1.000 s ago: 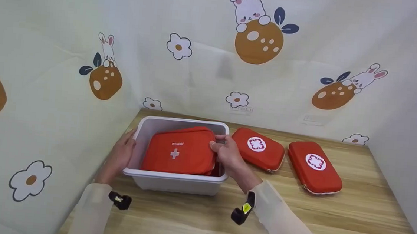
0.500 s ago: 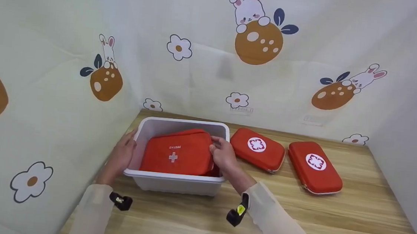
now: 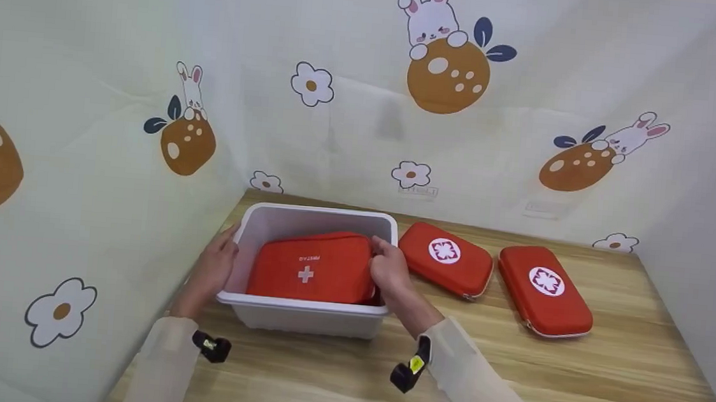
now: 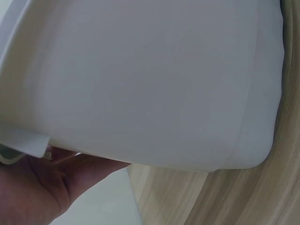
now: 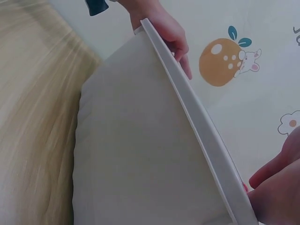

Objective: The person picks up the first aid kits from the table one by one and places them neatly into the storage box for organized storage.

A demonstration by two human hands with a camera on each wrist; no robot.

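The red pouch (image 3: 313, 269) lies inside the bin, slightly askew, its rounded end right at your right hand (image 3: 392, 273). Your right fingers reach over the rim to that end; whether they pinch the fabric or merely press it, you cannot tell from here. It should handle as light and soft, sagging between its edges rather than breaking, and the cloth ought to give decent friction. Your best hold is probably that rounded end, thumb on the upper face and fingers behind the edge; farther in, the broad flat face offers little to pinch. The pale lettering and cross sit on that face, away from your right fingertips.

Around the pouch, your left hand (image 3: 213, 267) grips the opposite rim of the bin (image 3: 307, 320), fingers over the edge. The bin looks like thin, smooth plastic with a rolled lip and tapering walls; expect it to be stiff but light, and apt to slide without that steadying hold.

Just beyond your right hand lies a red case (image 3: 446, 259), zipped, round-cornered and seemingly firmer than the pouch; a second case (image 3: 546, 291) is farther out. Beneath everything runs the wood-grained tabletop (image 3: 478, 376), with a creased, printed backdrop (image 3: 351, 130) behind.
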